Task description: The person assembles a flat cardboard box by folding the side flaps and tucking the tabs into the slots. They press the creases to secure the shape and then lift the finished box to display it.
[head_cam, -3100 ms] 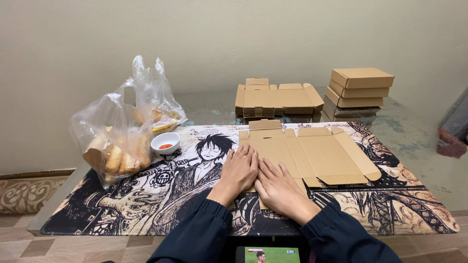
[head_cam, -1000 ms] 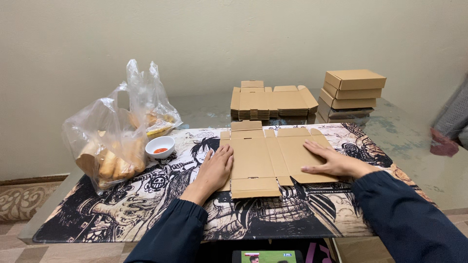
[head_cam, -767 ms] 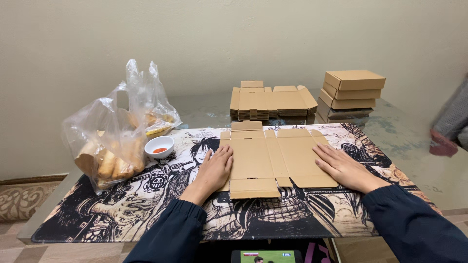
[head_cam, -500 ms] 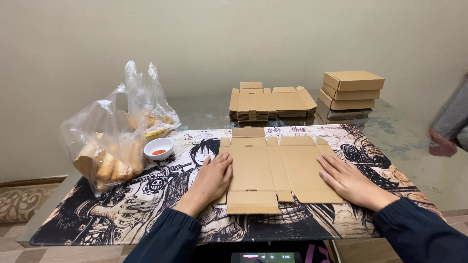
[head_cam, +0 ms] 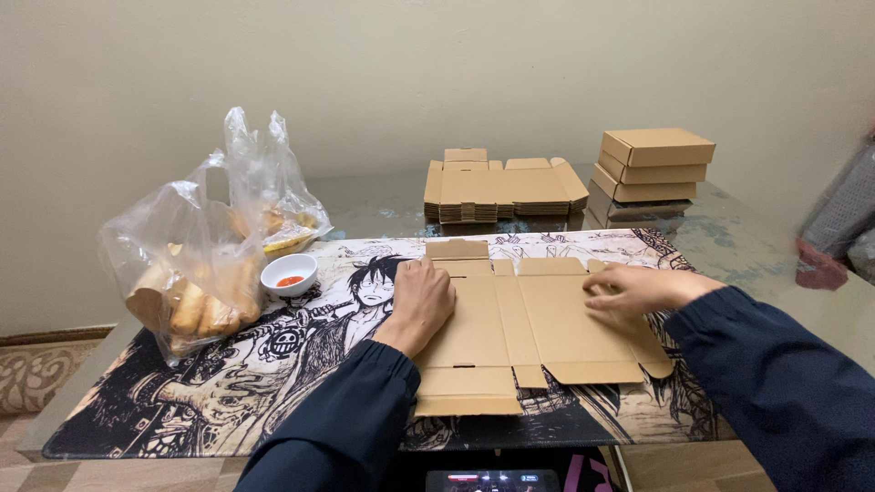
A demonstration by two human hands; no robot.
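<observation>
A flat, unfolded brown cardboard box blank lies on the black-and-white illustrated desk mat. My left hand rests palm down on the blank's left panel, fingers together. Over at the blank's right edge, my right hand has its fingers curled on the side flap. Both arms wear dark blue sleeves.
A stack of flat blanks and three folded brown boxes stand at the back of the glass table. At the left are a clear plastic bag of bread and a small white bowl of red sauce. A phone lies at the near edge.
The blank has been spread flat and shifted on the mat. My right hand has moved from the middle to the blank's right flap; my left hand stays on the left panel.
</observation>
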